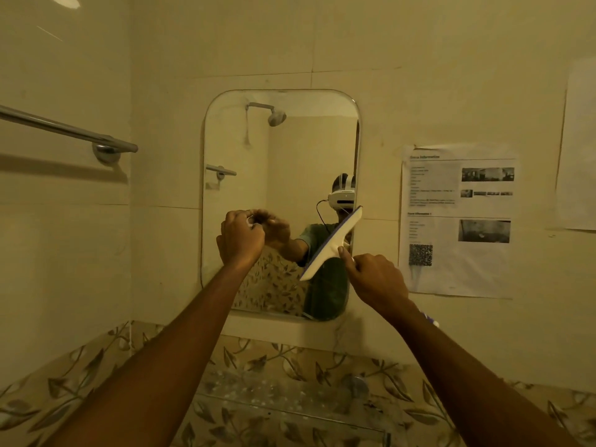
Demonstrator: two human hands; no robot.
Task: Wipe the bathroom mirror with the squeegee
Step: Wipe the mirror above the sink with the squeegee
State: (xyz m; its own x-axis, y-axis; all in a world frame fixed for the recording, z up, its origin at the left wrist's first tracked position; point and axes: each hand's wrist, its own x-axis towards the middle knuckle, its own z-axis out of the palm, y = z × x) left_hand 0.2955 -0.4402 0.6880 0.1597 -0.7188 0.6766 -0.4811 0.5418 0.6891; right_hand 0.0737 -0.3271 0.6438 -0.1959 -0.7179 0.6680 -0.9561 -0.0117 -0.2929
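Mirror (280, 162): rounded-corner one on the tiled wall, right in front of both hands. Top part shows a reflected shower head, lower part the person's reflection.

Towel bar (69, 130): chrome, up and well off to the left of the left hand, on the side wall.

Paper (458, 221): printed sheet with photos and a QR code stuck on the wall, just right of the right hand. Another plain sheet (577, 146) sits further right, cut off by the edge.

Shelf (290, 398): clear glass one below both forearms, against the leaf-pattern tiles. Kinda hard to make out what's on it.

In the way: nothing much between the hands and the glass, though the left hand covers a patch of the mirror's lower left.

Left hand (242, 237): curled into a loose fist up against the mirror, pinching something small and pale. Can't tell what it is.

Right hand (375, 279): closed around the squeegee handle, thumb up along it.

Squeegee (332, 245): white with a bluish blade edge, tilted diagonally, up-left of the right hand, blade against the mirror's lower right side, top end at the mirror's right edge.
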